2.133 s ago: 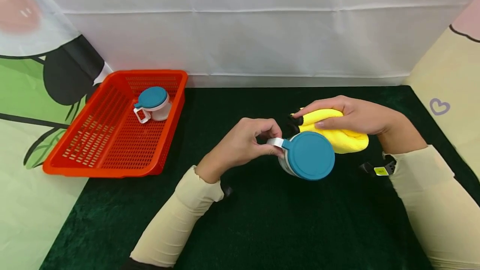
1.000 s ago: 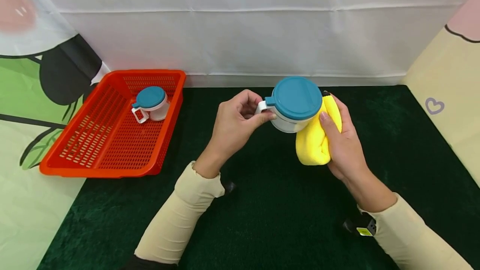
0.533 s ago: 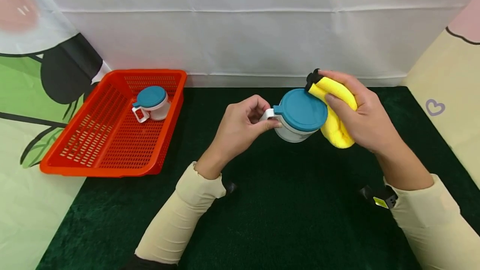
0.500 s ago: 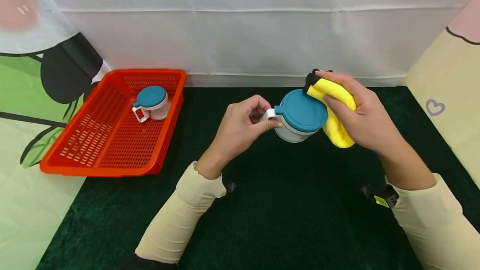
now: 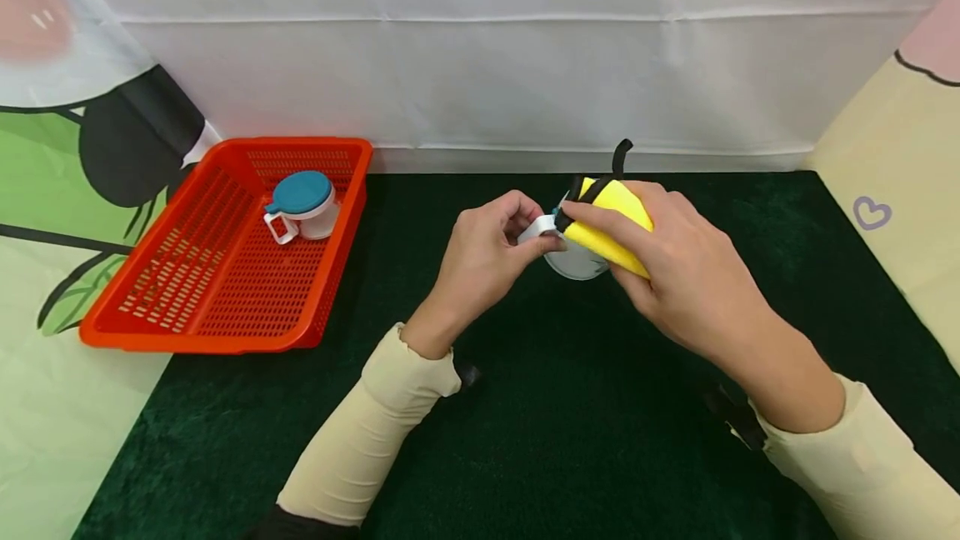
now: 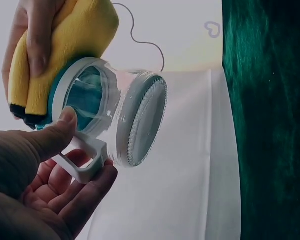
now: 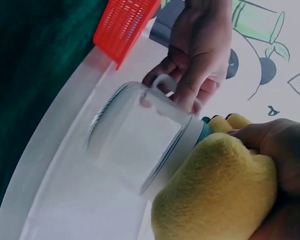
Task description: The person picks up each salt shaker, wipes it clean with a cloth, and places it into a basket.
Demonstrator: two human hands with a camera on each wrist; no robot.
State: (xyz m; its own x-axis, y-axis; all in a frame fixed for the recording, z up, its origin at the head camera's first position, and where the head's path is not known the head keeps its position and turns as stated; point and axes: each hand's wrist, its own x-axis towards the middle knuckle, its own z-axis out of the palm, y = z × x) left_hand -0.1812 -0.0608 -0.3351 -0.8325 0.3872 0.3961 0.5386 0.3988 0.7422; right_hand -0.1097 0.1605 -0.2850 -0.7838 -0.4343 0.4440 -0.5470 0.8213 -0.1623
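My left hand (image 5: pixel 483 257) pinches the white handle (image 6: pixel 87 172) of a clear seasoning jar (image 5: pixel 573 263) between thumb and fingers. The jar is held up over the table, with a white collar and a blue lid (image 7: pixel 205 131). My right hand (image 5: pixel 686 273) grips a folded yellow cloth (image 5: pixel 618 227) with black edging and holds it over the lid. From the head view, the cloth and right hand cover most of the lid. In the left wrist view the cloth lies against the lid's top, and the jar's ridged glass base (image 6: pixel 147 120) faces away from it.
A red plastic basket (image 5: pixel 300 338) stands at the left of the dark green tablecloth (image 5: pixel 540 440). Inside it, near the back right, sits a similar lidded jar (image 5: pixel 321 222). A white backdrop (image 5: pixel 525 90) rises behind the table.
The cloth in my right hand has moved left from the lid's right edge across its top. Earlier, both hands carried jar and cloth farther from me. The left hand keeps its hold.
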